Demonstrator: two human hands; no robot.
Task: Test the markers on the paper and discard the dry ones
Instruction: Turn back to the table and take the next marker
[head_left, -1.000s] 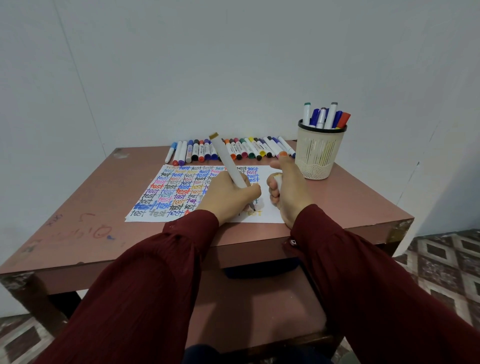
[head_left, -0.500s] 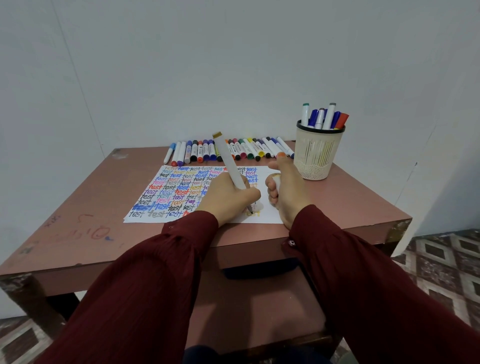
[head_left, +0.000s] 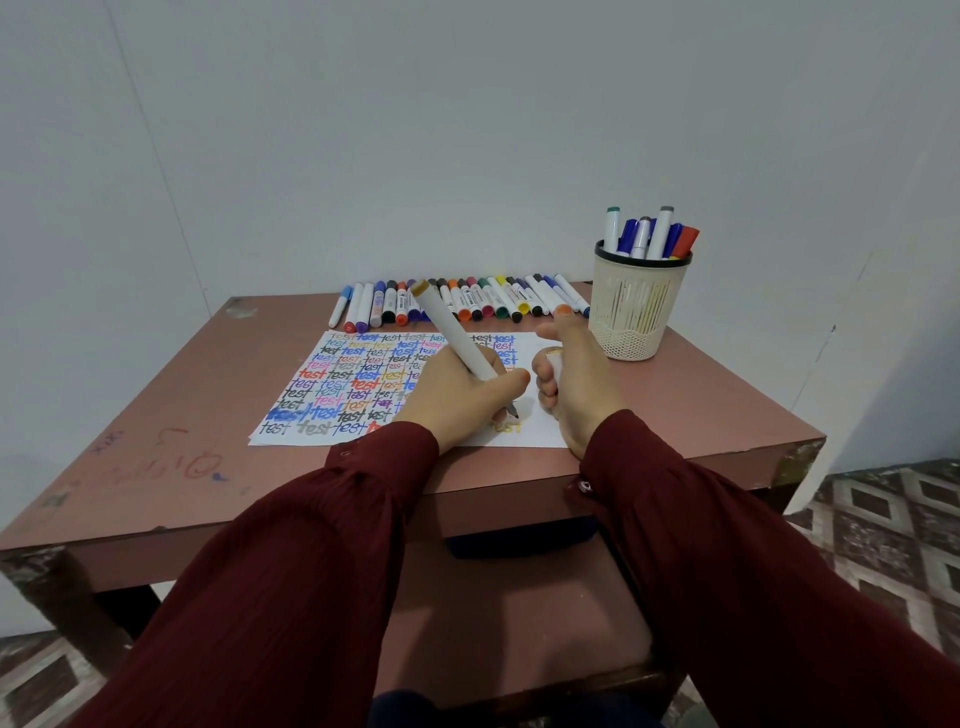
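L hand (head_left: 457, 402) was closed round a white marker (head_left: 452, 332) in a writing grip. Barrel slanted up and away past the knuckles, tan end topmost, tip down on the paper (head_left: 540, 434) just by the fingertips. That tilt prob. let the nib draw a test stroke in the last bare strip of the sheet, since the rest, out to the L of that hand, was already packed w/ coloured "test" words. A faint yellowish mark showed just nearer than the tip; can't tell whether this marker made it.

R hand (head_left: 582, 384) sat just beside the L, heel on the paper, fingers curled round the cap (head_left: 554, 359), thumb sticking up. Likely two jobs: pinning the sheet so it didn't slide, and keeping the cap ready for re-capping.

Beyond both hands, past the far edge of the paper, lay a row of capped markers (head_left: 467, 304), side by side. Fwd and to the R of the R hand stood a mesh cup (head_left: 636, 312) w/ several more markers (head_left: 649, 236) upright in it; can't tell if that was the discard spot or the good pile. Table (head_left: 182, 415) well to the L of the L hand carried old pen scribbles (head_left: 195, 465). Nothing stood btwn the hands and the row or cup. Only the R hand itself crowded the bare strip, so room for a stroke looked tight.
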